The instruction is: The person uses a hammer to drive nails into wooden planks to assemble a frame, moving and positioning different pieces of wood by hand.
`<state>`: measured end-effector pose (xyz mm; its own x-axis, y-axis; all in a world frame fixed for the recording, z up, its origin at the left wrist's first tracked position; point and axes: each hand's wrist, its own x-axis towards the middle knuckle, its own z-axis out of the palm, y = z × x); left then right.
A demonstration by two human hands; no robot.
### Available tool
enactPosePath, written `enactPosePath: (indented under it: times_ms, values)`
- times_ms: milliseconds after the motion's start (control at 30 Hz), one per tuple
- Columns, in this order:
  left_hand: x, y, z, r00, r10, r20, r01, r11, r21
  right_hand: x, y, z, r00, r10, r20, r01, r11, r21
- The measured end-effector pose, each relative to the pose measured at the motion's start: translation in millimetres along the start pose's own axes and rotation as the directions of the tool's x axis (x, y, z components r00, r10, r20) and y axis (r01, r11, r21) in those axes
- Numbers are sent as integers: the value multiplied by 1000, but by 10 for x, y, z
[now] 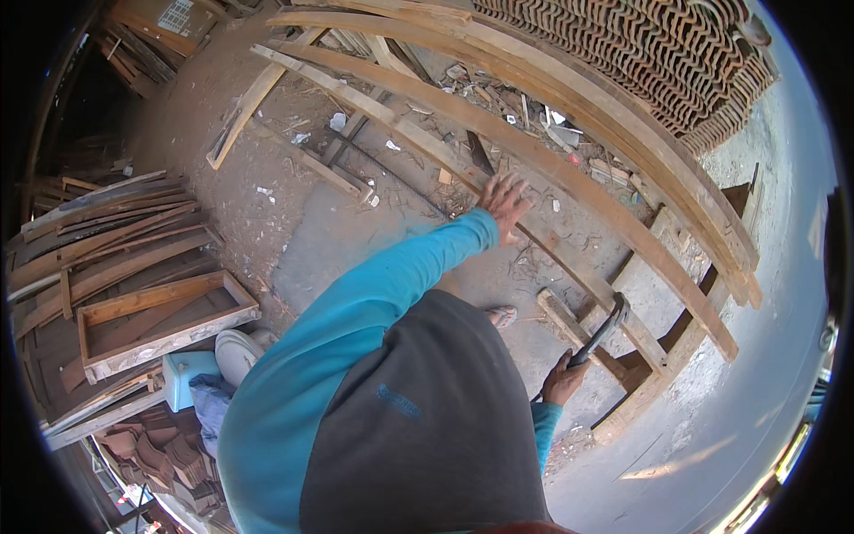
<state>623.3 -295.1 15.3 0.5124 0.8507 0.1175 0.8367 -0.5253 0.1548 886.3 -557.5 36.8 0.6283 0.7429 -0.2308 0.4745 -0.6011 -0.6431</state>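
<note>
Bright, hard daylight fills the scene; the pale concrete ground (756, 294) on the right glares almost white and loses detail. Sharp shadows fall under the long curved wooden beams (569, 178) and in the gaps of the timber frame. The upper left corner, under stacked planks, sinks into deep shade. Fisheye distortion bows every straight edge toward the rim, and a black vignette rings the picture. The centre is crisp; the far edges smear slightly, and the stacked clay roof tiles (658, 53) soften
</note>
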Motion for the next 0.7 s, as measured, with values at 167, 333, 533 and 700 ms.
enactPosePath:
  times_ms: [167,333,533,700]
  values:
    - [-893,92,-13,975,-163,-151,106,939,-328,40,3,5,1000,-20,18,21,998,-62]
    - [-2303,-711,376,780,-531,331,622,715,-320,-53,-140,285,995,-71,-71,62,992,-114]
    - [-3297,-2134,606,583,-688,431,806,424,-414,-189,-437,875,951,-131,-281,95,986,-138]
    - [-2557,-3182,504,530,-812,243,763,332,-555,-935,-2384,1305,985,-78,152,42,972,230]
